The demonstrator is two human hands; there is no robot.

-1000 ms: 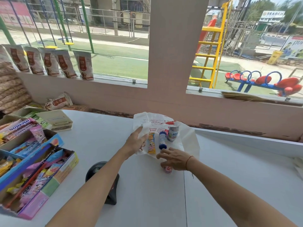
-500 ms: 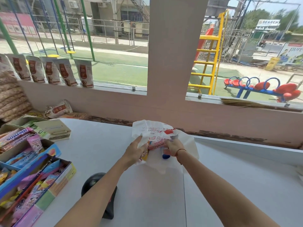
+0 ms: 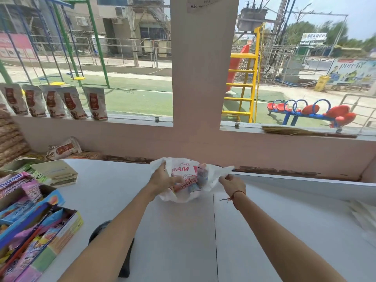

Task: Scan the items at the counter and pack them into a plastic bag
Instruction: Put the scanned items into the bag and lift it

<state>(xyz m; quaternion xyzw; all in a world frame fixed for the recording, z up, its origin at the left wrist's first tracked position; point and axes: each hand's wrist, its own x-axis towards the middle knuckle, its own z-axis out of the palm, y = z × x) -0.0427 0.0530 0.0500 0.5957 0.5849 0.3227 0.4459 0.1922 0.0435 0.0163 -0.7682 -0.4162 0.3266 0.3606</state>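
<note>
A white plastic bag (image 3: 211, 176) lies on the pale desk (image 3: 183, 231) at the centre of the frame, close to the pink wall under the window pillar; the left hand (image 3: 162, 180) grips the bag's left edge, its fingers (image 3: 177, 180) closed on the plastic and reaching into the mouth; the right hand (image 3: 232, 185), with a red thread at the wrist, pinches the bag's right edge between thumb and fingers (image 3: 222, 180), pulling the mouth open; inside the bag show a pink Fruittella pack (image 3: 186, 184), a small bottle (image 3: 201, 177), and a red-lettered print on the bag's inner wall, other items too crumpled together to tell apart; a black scanner (image 3: 97, 231) sits on the desk in the lower left centre, partly hidden by the left forearm; at the lower left of the frame stand open boxes of sweets (image 3: 30, 231), a Mentos roll (image 3: 10, 183) above them; brown-and-white pouches (image 3: 71, 102) line the window sill at the upper left; a broom (image 3: 295, 132) lies on the sill at the right.
</note>
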